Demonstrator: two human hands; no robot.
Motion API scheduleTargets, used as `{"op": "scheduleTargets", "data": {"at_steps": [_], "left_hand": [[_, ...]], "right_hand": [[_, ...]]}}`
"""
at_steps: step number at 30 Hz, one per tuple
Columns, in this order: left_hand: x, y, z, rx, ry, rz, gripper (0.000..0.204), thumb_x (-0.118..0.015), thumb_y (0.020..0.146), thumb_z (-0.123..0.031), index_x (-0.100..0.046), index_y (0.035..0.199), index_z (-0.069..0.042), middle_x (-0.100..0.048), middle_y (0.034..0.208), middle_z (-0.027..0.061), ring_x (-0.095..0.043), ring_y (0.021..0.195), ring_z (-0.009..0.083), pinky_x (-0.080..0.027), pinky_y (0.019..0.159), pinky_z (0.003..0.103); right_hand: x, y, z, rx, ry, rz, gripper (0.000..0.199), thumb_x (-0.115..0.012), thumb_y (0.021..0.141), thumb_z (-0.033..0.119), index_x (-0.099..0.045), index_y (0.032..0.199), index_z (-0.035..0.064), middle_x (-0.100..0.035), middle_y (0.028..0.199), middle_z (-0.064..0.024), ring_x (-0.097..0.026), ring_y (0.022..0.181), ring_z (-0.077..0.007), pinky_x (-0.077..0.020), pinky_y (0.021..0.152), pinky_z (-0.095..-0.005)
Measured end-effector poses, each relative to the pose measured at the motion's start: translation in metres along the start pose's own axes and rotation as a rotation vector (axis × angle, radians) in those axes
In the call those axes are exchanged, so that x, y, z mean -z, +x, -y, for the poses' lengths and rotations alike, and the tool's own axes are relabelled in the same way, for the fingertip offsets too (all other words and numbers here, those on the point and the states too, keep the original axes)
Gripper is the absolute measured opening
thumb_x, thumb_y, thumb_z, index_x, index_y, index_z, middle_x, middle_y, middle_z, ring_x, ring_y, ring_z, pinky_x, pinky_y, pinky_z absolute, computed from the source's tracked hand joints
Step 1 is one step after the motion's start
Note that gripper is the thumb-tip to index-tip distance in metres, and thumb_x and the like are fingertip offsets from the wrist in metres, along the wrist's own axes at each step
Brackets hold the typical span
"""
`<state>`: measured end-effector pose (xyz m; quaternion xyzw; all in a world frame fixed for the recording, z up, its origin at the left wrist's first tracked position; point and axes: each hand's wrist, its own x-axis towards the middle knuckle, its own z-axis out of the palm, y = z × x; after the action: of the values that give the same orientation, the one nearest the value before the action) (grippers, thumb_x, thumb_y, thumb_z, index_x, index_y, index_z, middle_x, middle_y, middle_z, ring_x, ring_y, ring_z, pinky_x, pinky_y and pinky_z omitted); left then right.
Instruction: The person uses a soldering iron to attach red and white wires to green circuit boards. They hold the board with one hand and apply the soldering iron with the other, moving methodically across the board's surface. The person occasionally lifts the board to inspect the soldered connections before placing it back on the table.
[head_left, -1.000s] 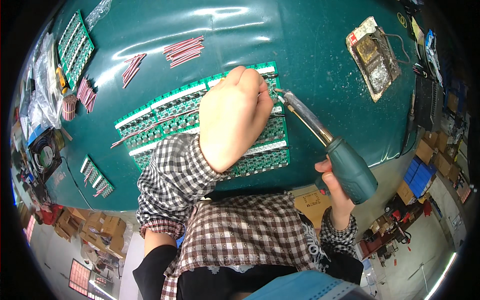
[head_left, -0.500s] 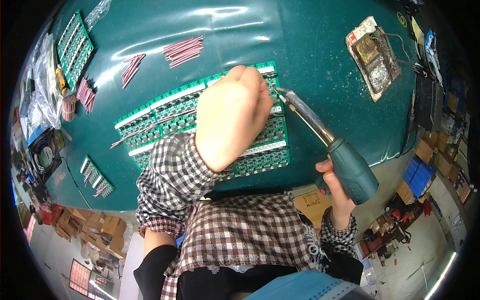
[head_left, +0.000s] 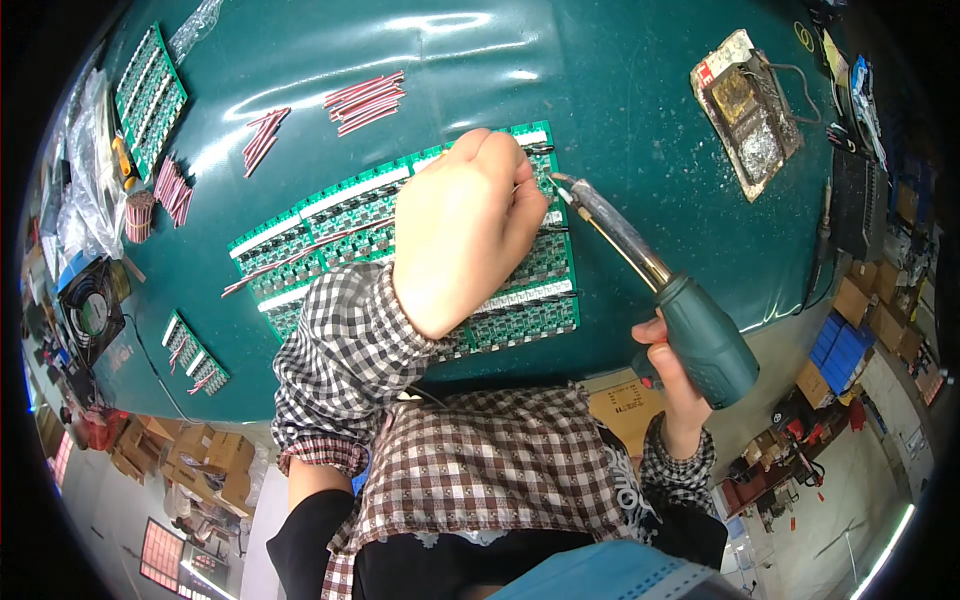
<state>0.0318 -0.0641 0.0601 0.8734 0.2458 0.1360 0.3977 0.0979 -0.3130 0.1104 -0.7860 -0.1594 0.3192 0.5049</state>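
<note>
fingers of the left hand (head_left: pixel 462 235) bunch together over green circuit boards (head_left: pixel 525 318), any grip hidden; the right hand (head_left: pixel 682 390) clasps a green-handled soldering iron (head_left: pixel 710 340).

left hand (head_left: pixel 468 235) partly hides circuit boards (head_left: pixel 345 200); lower edge crops mask (head_left: pixel 620 577).

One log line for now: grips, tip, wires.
left grip: over circuit boards, hold unclear | right grip: holding green-handled soldering iron | tip: by boards' right end, contact unclear | wires: red-and-white piles beyond boards
</note>
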Motion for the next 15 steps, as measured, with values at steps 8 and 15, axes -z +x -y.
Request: {"op": "scheduleTargets", "data": {"at_steps": [8,15], "left_hand": [[0.0012,0.0008,0.0019,0.012,-0.013,0.011,0.009,-0.065,0.072,-0.002,-0.057,0.076,-0.003,-0.055,0.069,0.0086,-0.053,0.055,0.0214,-0.043,0.052,0.032],[0.0017,0.0021,0.0030,0.010,0.003,0.040,0.008,-0.065,0.072,-0.003,-0.057,0.075,-0.003,-0.056,0.069,0.0085,-0.054,0.054,0.0210,-0.044,0.052,0.032]], "right_hand": [[0.0009,-0.0035,-0.0049,0.021,0.002,-0.014,0.055,-0.079,0.074,0.002,-0.048,0.119,-0.0054,-0.068,0.095,-0.0158,-0.069,0.086,-0.0206,-0.0563,0.077,-0.0335],[0.0016,-0.0026,-0.0046,0.008,-0.011,0.002,0.056,-0.080,0.073,0.003,-0.049,0.118,-0.0051,-0.068,0.098,-0.0154,-0.069,0.087,-0.0207,-0.0565,0.078,-0.0336]]}}
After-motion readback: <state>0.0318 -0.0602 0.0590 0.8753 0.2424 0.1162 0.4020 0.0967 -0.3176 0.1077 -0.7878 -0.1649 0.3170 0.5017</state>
